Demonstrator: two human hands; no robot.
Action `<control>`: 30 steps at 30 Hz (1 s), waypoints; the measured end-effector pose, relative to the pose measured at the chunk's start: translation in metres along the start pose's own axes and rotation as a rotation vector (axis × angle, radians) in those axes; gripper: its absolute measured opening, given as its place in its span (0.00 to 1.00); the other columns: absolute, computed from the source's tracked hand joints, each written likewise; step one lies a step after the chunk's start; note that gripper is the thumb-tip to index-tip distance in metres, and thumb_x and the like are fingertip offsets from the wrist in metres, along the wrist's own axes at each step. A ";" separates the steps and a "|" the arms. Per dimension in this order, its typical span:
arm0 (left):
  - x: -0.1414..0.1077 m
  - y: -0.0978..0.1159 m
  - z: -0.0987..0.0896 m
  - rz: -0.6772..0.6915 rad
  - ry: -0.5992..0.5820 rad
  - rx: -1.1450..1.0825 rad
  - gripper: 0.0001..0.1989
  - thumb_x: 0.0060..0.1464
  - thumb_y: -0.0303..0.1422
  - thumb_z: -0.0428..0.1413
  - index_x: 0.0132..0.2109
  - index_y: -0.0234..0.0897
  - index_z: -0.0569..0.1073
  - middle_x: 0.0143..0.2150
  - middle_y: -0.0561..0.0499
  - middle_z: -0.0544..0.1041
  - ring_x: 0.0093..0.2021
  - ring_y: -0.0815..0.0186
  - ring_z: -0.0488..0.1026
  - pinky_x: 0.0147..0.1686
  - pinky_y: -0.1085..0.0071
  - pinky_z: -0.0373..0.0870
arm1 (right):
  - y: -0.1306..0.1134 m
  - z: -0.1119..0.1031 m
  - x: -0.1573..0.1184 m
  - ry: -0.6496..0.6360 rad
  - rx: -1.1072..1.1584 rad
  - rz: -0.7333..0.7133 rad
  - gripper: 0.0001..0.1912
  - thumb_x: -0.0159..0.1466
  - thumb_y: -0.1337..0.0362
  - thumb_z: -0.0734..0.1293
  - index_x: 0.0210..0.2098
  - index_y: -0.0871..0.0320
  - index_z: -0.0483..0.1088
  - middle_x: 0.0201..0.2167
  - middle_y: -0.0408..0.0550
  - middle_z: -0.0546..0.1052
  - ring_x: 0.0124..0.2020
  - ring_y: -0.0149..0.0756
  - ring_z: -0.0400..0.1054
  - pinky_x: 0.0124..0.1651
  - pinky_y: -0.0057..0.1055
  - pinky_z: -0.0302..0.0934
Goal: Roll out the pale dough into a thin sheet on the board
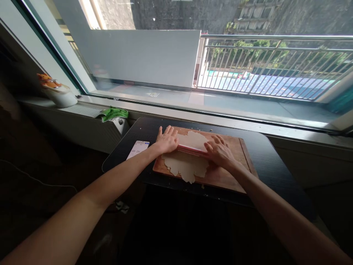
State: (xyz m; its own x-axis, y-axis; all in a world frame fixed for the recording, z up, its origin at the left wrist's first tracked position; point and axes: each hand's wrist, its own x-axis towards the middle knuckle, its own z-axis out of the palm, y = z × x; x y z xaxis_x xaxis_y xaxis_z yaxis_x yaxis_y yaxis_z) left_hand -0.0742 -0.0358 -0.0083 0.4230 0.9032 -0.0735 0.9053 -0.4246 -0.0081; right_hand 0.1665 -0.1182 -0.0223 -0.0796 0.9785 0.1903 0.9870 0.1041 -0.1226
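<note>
A thin, ragged-edged sheet of pale dough (187,167) lies on a wooden board (228,180). Across its middle runs a slim reddish rolling pin (192,150), with dough showing on both sides of it. My left hand (167,140) presses on the pin's left end, fingers stretched forward and spread. On the right end rests my right hand (220,151), palm down, its fingers apart and reaching past the pin. Both ends of the pin are hidden under my hands. The dough's near edge comes close to the board's front edge.
The board sits on a dark table (271,162) with scattered crumbs. Left of the board lies a phone (138,148) showing a timer. Beyond are a windowsill (228,124), a radiator (106,129) with a green cloth (114,113), and a white pot (62,96).
</note>
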 end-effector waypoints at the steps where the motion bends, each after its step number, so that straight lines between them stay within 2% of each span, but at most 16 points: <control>1: -0.005 0.001 0.000 0.036 -0.008 0.017 0.30 0.68 0.38 0.35 0.72 0.33 0.56 0.76 0.43 0.50 0.76 0.55 0.40 0.71 0.44 0.37 | -0.003 0.002 0.005 0.062 0.004 0.047 0.24 0.73 0.54 0.52 0.52 0.57 0.74 0.64 0.58 0.68 0.68 0.50 0.55 0.66 0.50 0.53; 3: -0.014 0.002 0.001 0.092 -0.026 0.029 0.30 0.68 0.36 0.36 0.72 0.33 0.57 0.75 0.43 0.51 0.76 0.56 0.42 0.71 0.45 0.38 | -0.012 0.009 0.011 0.179 0.022 0.072 0.25 0.73 0.54 0.52 0.56 0.59 0.71 0.66 0.61 0.65 0.67 0.51 0.56 0.65 0.50 0.54; 6: -0.021 0.000 0.007 0.166 -0.048 0.000 0.29 0.67 0.35 0.36 0.71 0.36 0.59 0.75 0.45 0.54 0.75 0.57 0.46 0.71 0.45 0.41 | -0.029 0.021 0.014 0.256 0.031 -0.052 0.24 0.73 0.54 0.53 0.59 0.58 0.69 0.65 0.59 0.67 0.68 0.49 0.55 0.67 0.48 0.50; 8: -0.014 -0.003 0.009 0.175 -0.032 -0.036 0.28 0.66 0.35 0.38 0.70 0.36 0.61 0.74 0.45 0.54 0.75 0.57 0.47 0.70 0.44 0.44 | -0.036 0.024 0.021 0.227 0.027 -0.058 0.25 0.72 0.52 0.54 0.61 0.57 0.67 0.65 0.58 0.67 0.69 0.49 0.53 0.68 0.48 0.48; 13: 0.022 -0.007 0.003 -0.008 0.110 -0.072 0.30 0.67 0.38 0.40 0.72 0.28 0.57 0.75 0.39 0.52 0.75 0.53 0.46 0.70 0.43 0.42 | -0.037 0.015 0.056 0.037 0.058 0.217 0.31 0.72 0.50 0.52 0.67 0.58 0.59 0.69 0.58 0.61 0.69 0.51 0.52 0.66 0.53 0.52; 15: 0.019 -0.005 0.005 -0.002 0.160 -0.070 0.30 0.68 0.38 0.39 0.72 0.29 0.56 0.75 0.40 0.52 0.75 0.54 0.46 0.71 0.44 0.42 | -0.038 0.013 0.054 0.008 0.060 0.218 0.31 0.71 0.51 0.51 0.68 0.58 0.59 0.69 0.58 0.60 0.70 0.50 0.50 0.67 0.52 0.51; 19: -0.017 -0.001 0.019 0.180 0.210 -0.066 0.29 0.69 0.40 0.40 0.72 0.33 0.58 0.74 0.42 0.55 0.75 0.54 0.47 0.71 0.44 0.42 | -0.043 0.016 0.025 0.011 0.013 0.082 0.28 0.70 0.53 0.54 0.66 0.58 0.62 0.68 0.56 0.63 0.70 0.49 0.50 0.68 0.49 0.49; 21: -0.024 -0.001 0.021 0.226 0.228 -0.059 0.29 0.69 0.42 0.41 0.71 0.34 0.59 0.74 0.42 0.56 0.74 0.53 0.48 0.70 0.43 0.41 | -0.044 0.017 0.022 0.038 -0.005 0.060 0.28 0.70 0.54 0.55 0.65 0.58 0.63 0.67 0.56 0.65 0.70 0.49 0.50 0.68 0.49 0.48; 27: 0.020 -0.005 0.007 0.015 0.257 -0.076 0.27 0.68 0.37 0.41 0.69 0.32 0.61 0.73 0.40 0.58 0.74 0.54 0.50 0.70 0.43 0.44 | -0.040 0.011 0.072 -0.020 0.068 0.286 0.30 0.71 0.54 0.52 0.67 0.60 0.60 0.67 0.59 0.64 0.69 0.51 0.51 0.67 0.50 0.51; 30: 0.007 0.000 0.010 0.081 0.250 -0.086 0.27 0.67 0.34 0.40 0.70 0.32 0.61 0.73 0.42 0.59 0.74 0.56 0.50 0.70 0.45 0.45 | -0.043 0.011 0.059 -0.049 0.067 0.237 0.29 0.70 0.56 0.53 0.66 0.60 0.61 0.66 0.58 0.65 0.69 0.51 0.51 0.67 0.51 0.51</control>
State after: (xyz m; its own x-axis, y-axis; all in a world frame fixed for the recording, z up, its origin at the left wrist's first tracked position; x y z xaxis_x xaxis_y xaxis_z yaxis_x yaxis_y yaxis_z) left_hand -0.0718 -0.0295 -0.0190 0.4804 0.8588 0.1779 0.8638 -0.4984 0.0737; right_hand 0.1183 -0.0628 -0.0165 0.1443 0.9843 0.1011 0.9675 -0.1190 -0.2230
